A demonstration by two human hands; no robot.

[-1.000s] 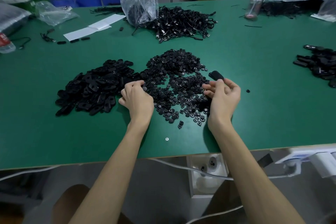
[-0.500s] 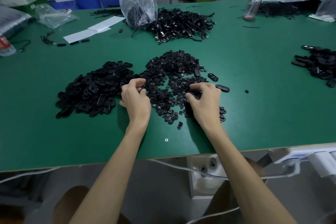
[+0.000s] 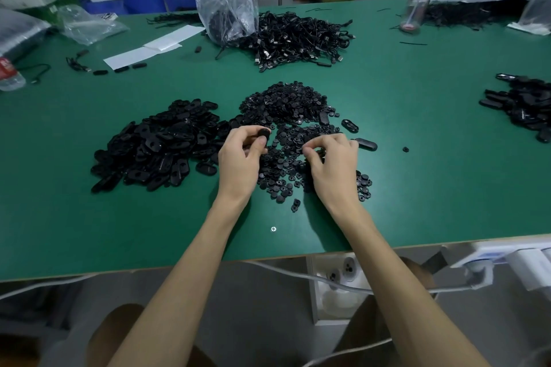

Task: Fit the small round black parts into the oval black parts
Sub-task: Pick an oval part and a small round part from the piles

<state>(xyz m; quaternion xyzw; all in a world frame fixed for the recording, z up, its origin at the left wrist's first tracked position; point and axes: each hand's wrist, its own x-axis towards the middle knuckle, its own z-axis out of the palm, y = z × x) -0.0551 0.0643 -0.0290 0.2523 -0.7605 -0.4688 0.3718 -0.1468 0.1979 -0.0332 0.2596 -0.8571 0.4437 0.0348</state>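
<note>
Your left grip (image 3: 241,158) pinches one black plastic part (image 3: 264,133) beside the heap of oval black parts (image 3: 155,146) — your right grip (image 3: 332,164) curls into the small round black parts (image 3: 286,104) on the green counter (image 3: 432,188); its hold is unclear.

A single wide-angle view from the person's head looks forward and down across the green bench (image 3: 417,188), close above the left hand (image 3: 238,158) and right hand (image 3: 334,164).
</note>
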